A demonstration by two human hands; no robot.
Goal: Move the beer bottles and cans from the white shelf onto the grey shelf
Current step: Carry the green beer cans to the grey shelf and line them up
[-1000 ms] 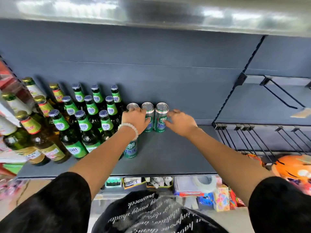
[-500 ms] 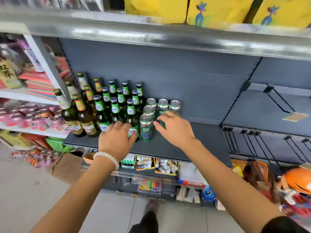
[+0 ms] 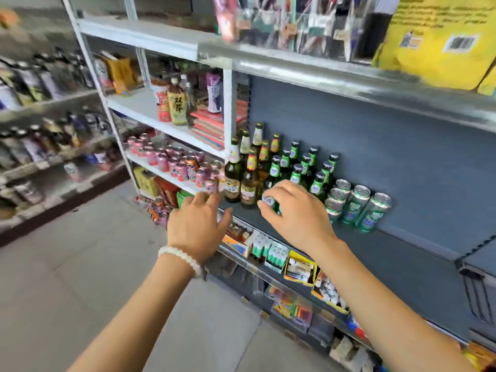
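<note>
On the grey shelf (image 3: 381, 253) stand several green beer bottles (image 3: 296, 177), a few amber beer bottles (image 3: 250, 181) to their left and several green beer cans (image 3: 358, 205) to their right. My right hand (image 3: 298, 213) hovers in front of the green bottles, fingers loosely curled and apart, lifting nothing. My left hand (image 3: 198, 224), with a white bead bracelet, is empty with spread fingers. It reaches toward the white shelf (image 3: 131, 106) unit on the left, close to its row of pink cans (image 3: 177, 167).
Tea bottles and stacked red booklets sit on the upper white shelf board. Small boxed goods line the shelf below the grey one. A metal shelf edge with yellow bags runs overhead. Another stocked aisle stands across the tiled floor at left.
My view has swung left and back from the grey shelf. Both hands have pulled away from the green cans and moved left, the left hand now nearing the pink cans.
</note>
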